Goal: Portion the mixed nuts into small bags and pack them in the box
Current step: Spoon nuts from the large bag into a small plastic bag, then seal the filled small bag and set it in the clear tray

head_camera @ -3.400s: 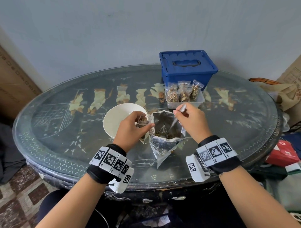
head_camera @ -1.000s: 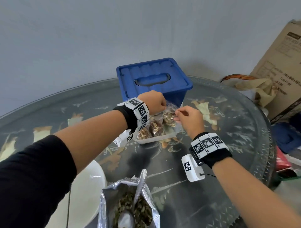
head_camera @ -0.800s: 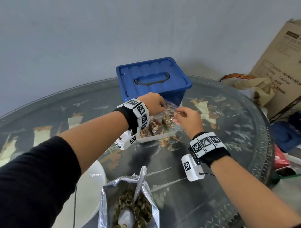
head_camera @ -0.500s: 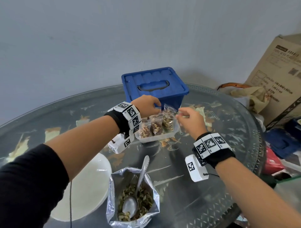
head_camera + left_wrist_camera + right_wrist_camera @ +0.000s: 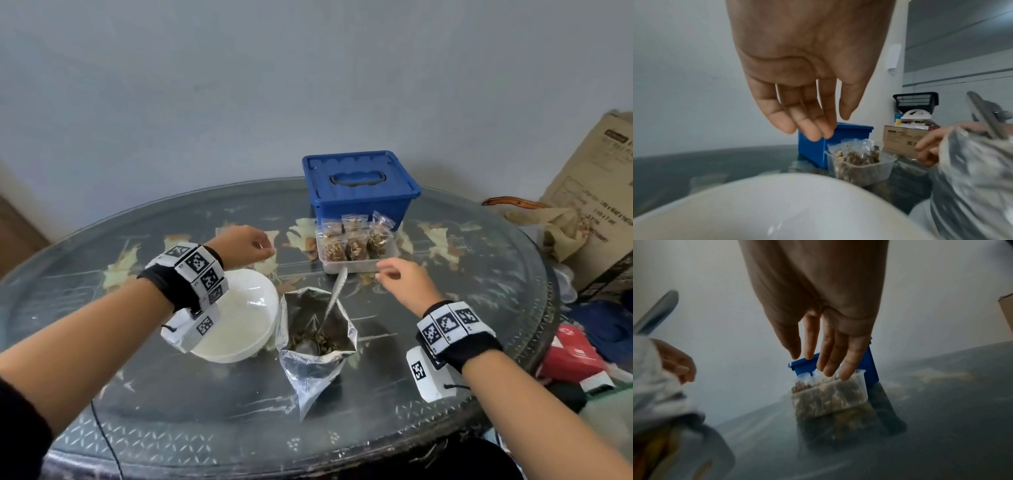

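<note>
**Both hands empty over the surface, filled bags sitting in the clear tub**

Quick look from my end — I've got my left hand (image 5: 244, 247) hovering over the far rim of the white bowl (image 5: 239, 329), fingers (image 5: 807, 128) loosely hanging and a bit curved, holding nothing. My right hand (image 5: 404, 284) floats just in front of the clear plastic tub (image 5: 356, 265), fingers (image 5: 828, 360) mostly straight and close together, also holding nothing. Neither hand touches anything as far as I can see.

The small bags of nuts (image 5: 356, 236) stand upright in that clear tub, packed side by side in a row. I count roughly three across the front with at least one more behind, but the exact number is hard to tell. The tub sits right against the front of the blue box (image 5: 359, 185), which has its lid on, handle recess facing up.

The big foil pouch of mixed nuts (image 5: 315, 342) stands open near the middle of the surface (image 5: 479, 308), between the bowl and my right wrist. A metal spoon (image 5: 334, 294) rests in it, bowl end down in the nuts and handle leaning out toward the tub.

Off to the right of the surface there's a cardboard carton (image 5: 596, 192) and some cloth clutter — a red packet (image 5: 568, 353) lower down too.
</note>
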